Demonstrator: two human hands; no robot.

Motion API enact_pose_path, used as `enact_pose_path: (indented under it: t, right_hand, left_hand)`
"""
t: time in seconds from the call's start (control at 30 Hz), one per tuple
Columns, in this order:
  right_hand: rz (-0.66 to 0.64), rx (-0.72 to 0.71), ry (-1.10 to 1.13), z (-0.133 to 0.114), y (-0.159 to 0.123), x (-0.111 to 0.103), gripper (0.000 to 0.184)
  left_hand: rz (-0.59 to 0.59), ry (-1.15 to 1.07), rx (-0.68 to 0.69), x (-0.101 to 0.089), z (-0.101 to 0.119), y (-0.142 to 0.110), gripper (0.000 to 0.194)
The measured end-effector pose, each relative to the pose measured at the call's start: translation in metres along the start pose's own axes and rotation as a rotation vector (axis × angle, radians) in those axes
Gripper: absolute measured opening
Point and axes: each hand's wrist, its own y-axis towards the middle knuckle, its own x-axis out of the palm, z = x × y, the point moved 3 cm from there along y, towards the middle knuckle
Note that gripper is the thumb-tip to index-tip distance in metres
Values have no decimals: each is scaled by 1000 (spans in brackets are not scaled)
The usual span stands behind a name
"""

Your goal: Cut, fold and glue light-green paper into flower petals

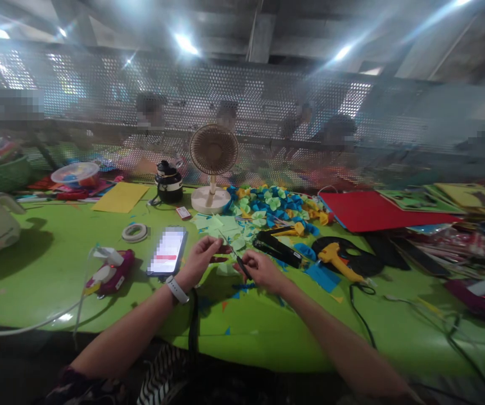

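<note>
Right hand [263, 271] closed round dark tool [243, 268], likely scissors, pointing 11 o'clock. Left hand [203, 255] half-curled beside its tip, hold unclear; a slip could nick skin.

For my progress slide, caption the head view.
Right hand holds slim black-handled tool near left hand, above green table; blue, yellow and green paper pieces lie beyond.

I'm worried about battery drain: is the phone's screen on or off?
On: the phone beside the left hand shows a bright, pale display with a red band.
</note>
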Motion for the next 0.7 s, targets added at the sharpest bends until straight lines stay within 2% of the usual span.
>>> enact_pose_path:
  t: [0.13, 0.7]
  right_hand:
    - [-4, -6, -10, 0, 0, -2, 50]
    - [-12, -7, 10, -2, 0, -1, 48]
  left_hand:
    - [-32, 20, -10, 0, -1, 0, 37]
    - [36, -23, -2, -3, 0, 2, 40]
